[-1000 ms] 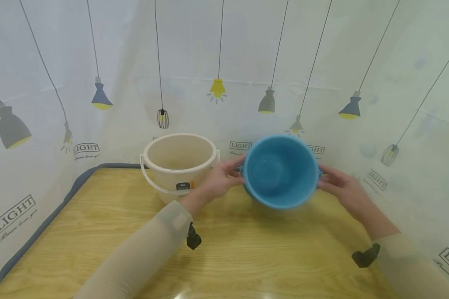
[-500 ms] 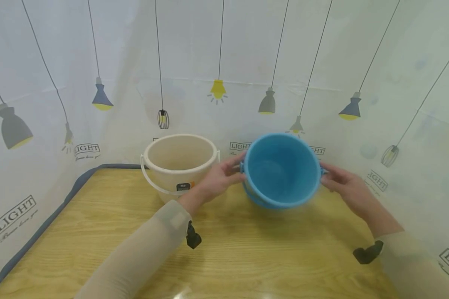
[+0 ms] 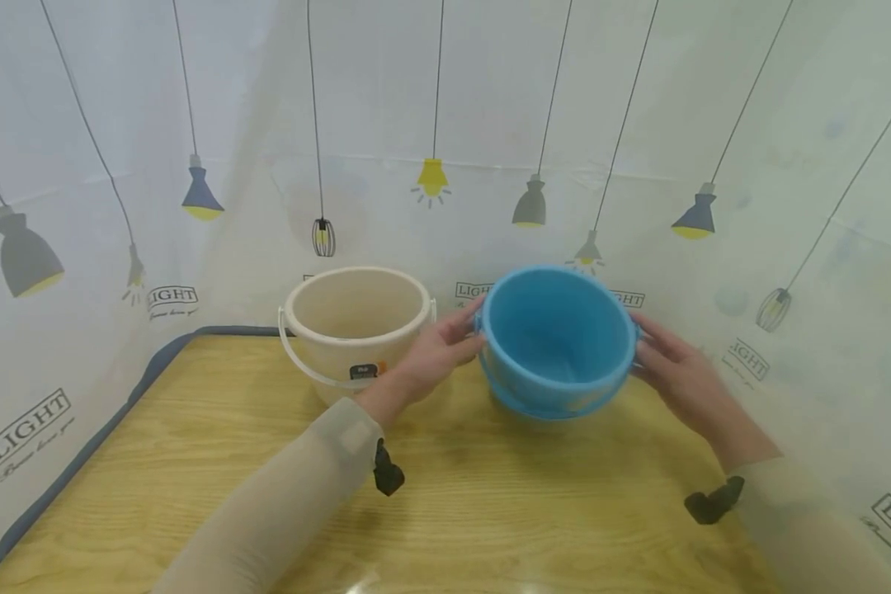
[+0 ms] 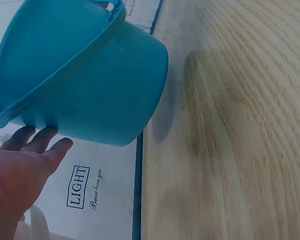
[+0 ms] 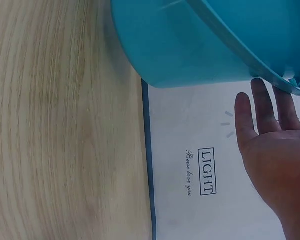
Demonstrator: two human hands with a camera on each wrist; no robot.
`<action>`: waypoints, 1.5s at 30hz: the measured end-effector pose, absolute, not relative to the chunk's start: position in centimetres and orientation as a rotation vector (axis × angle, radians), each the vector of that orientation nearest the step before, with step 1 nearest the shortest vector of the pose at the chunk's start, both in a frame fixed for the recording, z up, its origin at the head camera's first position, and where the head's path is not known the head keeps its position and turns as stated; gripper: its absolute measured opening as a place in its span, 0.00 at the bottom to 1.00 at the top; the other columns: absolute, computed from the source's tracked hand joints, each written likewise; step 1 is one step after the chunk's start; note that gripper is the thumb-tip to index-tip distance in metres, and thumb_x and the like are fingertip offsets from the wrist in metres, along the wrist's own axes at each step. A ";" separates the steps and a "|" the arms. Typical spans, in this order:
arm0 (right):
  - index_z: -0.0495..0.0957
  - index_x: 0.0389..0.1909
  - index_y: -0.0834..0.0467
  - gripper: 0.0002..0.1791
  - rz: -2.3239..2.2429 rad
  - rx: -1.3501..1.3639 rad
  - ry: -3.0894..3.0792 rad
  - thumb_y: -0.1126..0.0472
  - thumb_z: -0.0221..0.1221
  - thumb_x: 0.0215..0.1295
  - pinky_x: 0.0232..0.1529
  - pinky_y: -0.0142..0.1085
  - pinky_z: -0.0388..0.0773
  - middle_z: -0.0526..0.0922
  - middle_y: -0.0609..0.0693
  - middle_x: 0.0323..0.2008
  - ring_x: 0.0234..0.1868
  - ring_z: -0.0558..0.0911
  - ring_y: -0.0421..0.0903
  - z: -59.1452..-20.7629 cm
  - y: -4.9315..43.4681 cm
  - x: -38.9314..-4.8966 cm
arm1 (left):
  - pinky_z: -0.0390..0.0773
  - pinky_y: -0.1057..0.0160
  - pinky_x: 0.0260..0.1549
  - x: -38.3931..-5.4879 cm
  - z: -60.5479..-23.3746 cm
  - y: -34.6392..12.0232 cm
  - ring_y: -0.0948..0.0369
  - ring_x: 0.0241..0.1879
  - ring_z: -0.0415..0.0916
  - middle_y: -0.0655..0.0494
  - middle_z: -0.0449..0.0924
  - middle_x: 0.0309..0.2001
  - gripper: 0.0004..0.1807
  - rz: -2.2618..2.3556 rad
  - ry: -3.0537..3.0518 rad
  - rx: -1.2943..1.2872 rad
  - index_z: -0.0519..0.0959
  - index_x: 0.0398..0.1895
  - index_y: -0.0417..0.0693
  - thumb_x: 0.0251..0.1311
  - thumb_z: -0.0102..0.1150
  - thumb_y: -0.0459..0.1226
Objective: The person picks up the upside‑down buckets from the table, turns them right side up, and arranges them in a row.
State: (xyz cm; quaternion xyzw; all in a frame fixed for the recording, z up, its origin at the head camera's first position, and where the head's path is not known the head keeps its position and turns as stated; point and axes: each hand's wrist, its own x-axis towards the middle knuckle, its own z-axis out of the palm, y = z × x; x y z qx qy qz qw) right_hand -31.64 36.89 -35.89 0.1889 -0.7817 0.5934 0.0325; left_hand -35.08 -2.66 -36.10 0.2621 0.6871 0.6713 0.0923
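Observation:
A blue plastic bucket (image 3: 557,338) hangs tilted just above the wooden table (image 3: 490,503), carried between my two hands. My left hand (image 3: 434,355) presses its left side with straight fingers, which spread below the rim in the left wrist view (image 4: 35,145). On the other side my right hand (image 3: 671,367) does the same, its straight fingers (image 5: 262,115) touching the rim by the handle pivot. The blue bucket (image 4: 90,85) casts a shadow on the wood, and its base (image 5: 190,45) is off the table. A cream bucket (image 3: 356,326) with a white handle stands upright just left of my left hand.
A white curtain (image 3: 445,124) printed with lamps and "LIGHT" labels closes off the back and both sides. The table has a dark blue edge (image 3: 82,450) along the left and back. Bare wood lies in front of both buckets.
The blue bucket has tipped from facing the camera toward upright and dropped slightly nearer the table. Both hands stayed on its sides. The cream bucket has not moved.

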 end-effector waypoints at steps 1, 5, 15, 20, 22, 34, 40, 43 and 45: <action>0.60 0.88 0.47 0.31 1.856 0.586 -2.390 0.53 0.51 0.90 0.65 0.28 0.84 0.66 0.51 0.86 0.71 0.80 0.30 -35.9 36.9 -31.8 | 0.68 0.40 0.82 -35.1 -36.1 -2.6 0.53 0.87 0.58 0.69 0.60 0.87 0.39 1.997 2.038 0.768 0.59 0.87 0.80 0.81 0.62 0.43; 0.59 0.88 0.45 0.31 1.898 0.578 -2.364 0.49 0.49 0.91 0.65 0.27 0.84 0.64 0.52 0.86 0.71 0.79 0.31 -35.8 36.7 -32.1 | 0.67 0.42 0.82 -35.4 -36.3 -2.3 0.53 0.86 0.61 0.68 0.59 0.87 0.36 2.025 2.009 0.738 0.60 0.86 0.81 0.82 0.59 0.46; 0.57 0.88 0.37 0.34 1.936 0.358 -2.424 0.39 0.50 0.87 0.77 0.40 0.75 0.58 0.50 0.88 0.87 0.62 0.56 -35.7 35.8 -33.1 | 0.70 0.45 0.81 -36.3 -36.7 -1.5 0.52 0.85 0.64 0.63 0.60 0.87 0.33 2.101 2.001 0.643 0.63 0.86 0.77 0.83 0.57 0.46; 0.59 0.88 0.40 0.34 2.046 0.347 -2.374 0.39 0.50 0.87 0.83 0.49 0.69 0.64 0.49 0.85 0.82 0.69 0.47 -36.2 35.7 -34.0 | 0.70 0.42 0.81 -36.6 -36.8 -0.9 0.49 0.85 0.63 0.57 0.61 0.87 0.32 2.132 2.002 0.571 0.64 0.85 0.77 0.84 0.57 0.46; 0.60 0.87 0.43 0.33 2.081 0.347 -2.363 0.40 0.50 0.88 0.78 0.41 0.76 0.70 0.49 0.81 0.77 0.75 0.42 -36.5 35.7 -34.4 | 0.70 0.40 0.81 -36.8 -37.0 -0.8 0.45 0.84 0.64 0.53 0.62 0.87 0.32 2.122 2.016 0.536 0.63 0.86 0.76 0.84 0.56 0.47; 0.55 0.89 0.42 0.38 2.109 0.177 -2.380 0.35 0.49 0.86 0.80 0.46 0.75 0.74 0.46 0.76 0.76 0.77 0.46 -36.5 35.1 -34.8 | 0.72 0.32 0.77 -37.5 -37.1 -0.4 0.37 0.80 0.69 0.51 0.58 0.88 0.32 2.043 2.109 0.471 0.59 0.88 0.75 0.86 0.51 0.53; 0.52 0.90 0.41 0.38 2.068 0.179 -2.414 0.34 0.44 0.88 0.87 0.62 0.59 0.63 0.55 0.85 0.88 0.60 0.62 -36.5 34.8 -34.8 | 0.72 0.32 0.77 -38.1 -37.2 -0.1 0.37 0.79 0.70 0.48 0.61 0.87 0.31 2.062 2.100 0.428 0.60 0.88 0.75 0.86 0.49 0.53; 0.52 0.90 0.40 0.37 2.056 0.194 -2.411 0.33 0.43 0.88 0.87 0.64 0.58 0.62 0.56 0.85 0.87 0.60 0.63 -36.7 34.7 -34.8 | 0.70 0.31 0.78 -38.1 -37.2 0.0 0.37 0.80 0.70 0.48 0.61 0.87 0.31 2.071 2.085 0.421 0.59 0.88 0.74 0.86 0.49 0.52; 0.53 0.90 0.41 0.38 2.058 0.200 -2.398 0.33 0.44 0.88 0.87 0.64 0.58 0.61 0.57 0.85 0.87 0.61 0.63 -36.9 34.7 -34.8 | 0.70 0.31 0.78 -38.0 -37.2 -0.1 0.37 0.80 0.69 0.47 0.61 0.87 0.32 2.073 2.080 0.425 0.59 0.88 0.72 0.86 0.48 0.52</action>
